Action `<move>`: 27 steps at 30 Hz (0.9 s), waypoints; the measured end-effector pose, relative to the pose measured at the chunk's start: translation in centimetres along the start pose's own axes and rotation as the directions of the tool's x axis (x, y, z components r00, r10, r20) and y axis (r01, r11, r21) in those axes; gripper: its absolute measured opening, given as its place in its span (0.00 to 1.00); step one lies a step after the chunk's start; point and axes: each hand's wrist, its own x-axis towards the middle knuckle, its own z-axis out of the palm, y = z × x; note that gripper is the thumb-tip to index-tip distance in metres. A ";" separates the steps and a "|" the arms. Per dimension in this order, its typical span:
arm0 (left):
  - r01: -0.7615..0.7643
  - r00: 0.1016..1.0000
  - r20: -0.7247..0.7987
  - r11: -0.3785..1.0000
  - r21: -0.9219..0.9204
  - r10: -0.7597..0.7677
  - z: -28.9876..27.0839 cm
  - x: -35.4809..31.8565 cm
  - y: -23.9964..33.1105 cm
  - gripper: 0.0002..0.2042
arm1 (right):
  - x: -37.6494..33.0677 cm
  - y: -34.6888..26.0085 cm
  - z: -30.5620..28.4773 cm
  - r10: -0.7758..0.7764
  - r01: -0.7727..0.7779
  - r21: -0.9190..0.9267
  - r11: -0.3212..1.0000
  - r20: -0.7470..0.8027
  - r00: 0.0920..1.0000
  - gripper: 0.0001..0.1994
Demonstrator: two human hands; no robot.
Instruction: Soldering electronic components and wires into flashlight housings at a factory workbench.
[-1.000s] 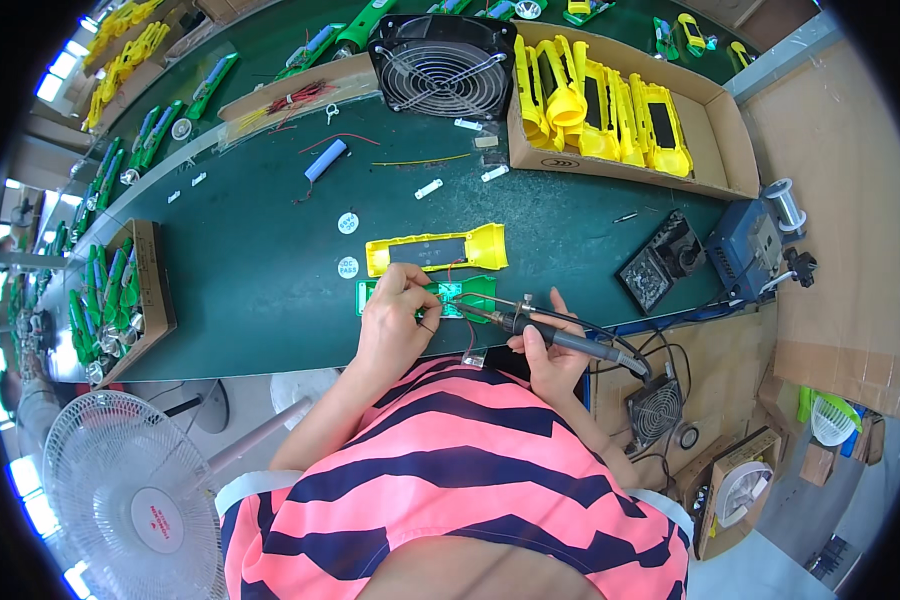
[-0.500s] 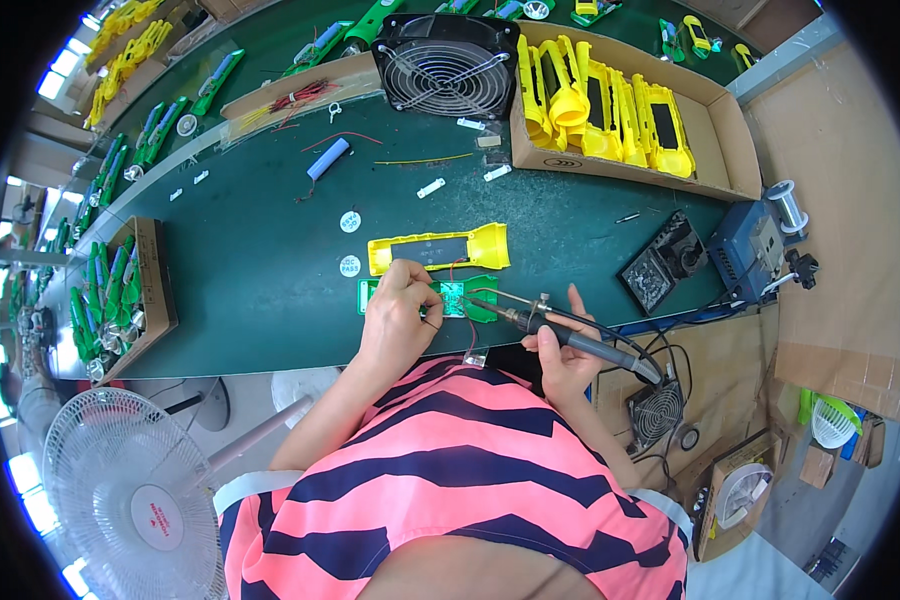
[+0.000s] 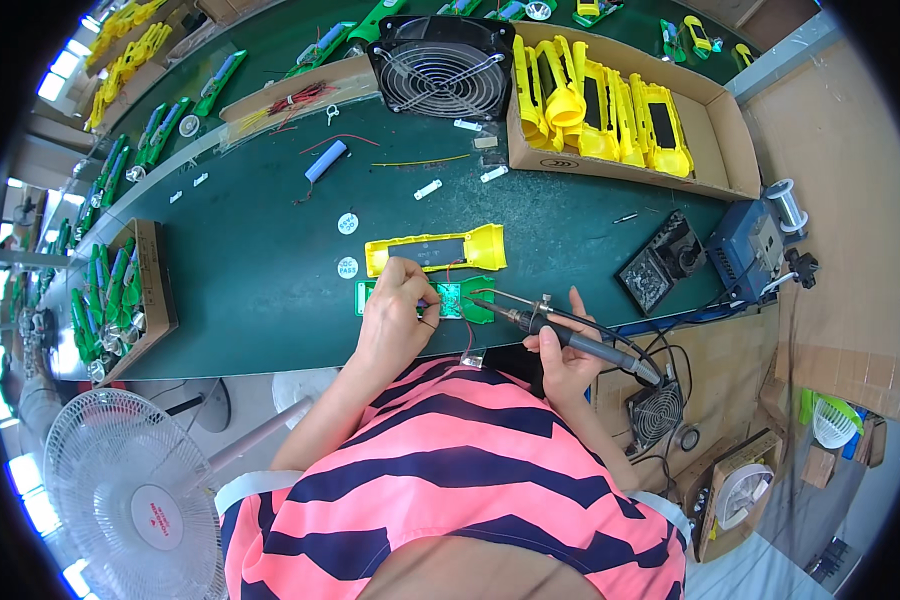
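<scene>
A: What is laid out on the green workbench [image 3: 250,270], starting from the biggest?

B: A cardboard box [image 3: 715,150] of yellow housings is seen at the far right, with a black fan [image 3: 440,65] just left of it. A tray of green parts [image 3: 120,300] is set at the left edge. A blue soldering station [image 3: 750,245] and a black tip stand [image 3: 660,265] are placed at the right. A yellow housing [image 3: 435,250] lies at the middle, and the green circuit board [image 3: 450,300] is found just near of it, almost touching.

A: How is the board placed relative to the fingers?

B: The left hand [image 3: 395,320] is rested on the board's left part, which is covered by it; the fingers are curled together, pinched on something small at the board that cannot be made out. A soldering iron [image 3: 560,335] is gripped by the right hand [image 3: 565,365], fingers closed round the handle, one finger raised. Its tip is pointed left at the board's right end; contact cannot be judged.

A: Is anything in the way?

B: Thin red wires [image 3: 465,295] are draped over the board between the two hands. The iron's cable [image 3: 660,350] is trailed to the right off the bench edge. Two round white stickers [image 3: 347,245] are seen left of the housing, and a blue cylindrical cell [image 3: 326,160] farther off.
</scene>
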 end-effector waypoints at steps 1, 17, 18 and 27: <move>0.018 1.000 0.007 1.000 -0.023 -0.018 0.0 0.0 -0.1 0.06 | 0.0 0.0 0.0 -0.001 0.001 0.000 1.000 0.000 1.000 0.09; -0.352 0.914 -0.052 0.851 0.391 0.402 -2.1 -5.5 -3.4 0.21 | -0.6 -0.4 0.5 0.276 -0.246 0.262 0.933 -0.085 0.957 0.09; -0.332 0.920 -0.112 0.898 0.288 0.376 -1.6 -4.8 -2.9 0.20 | -0.7 -0.5 0.7 0.305 -0.272 0.272 0.923 -0.085 0.949 0.09; -0.165 0.960 -0.226 0.986 0.010 0.163 1.0 -1.6 -0.8 0.08 | -0.5 0.7 0.1 -0.064 0.070 -0.059 0.996 0.102 0.993 0.09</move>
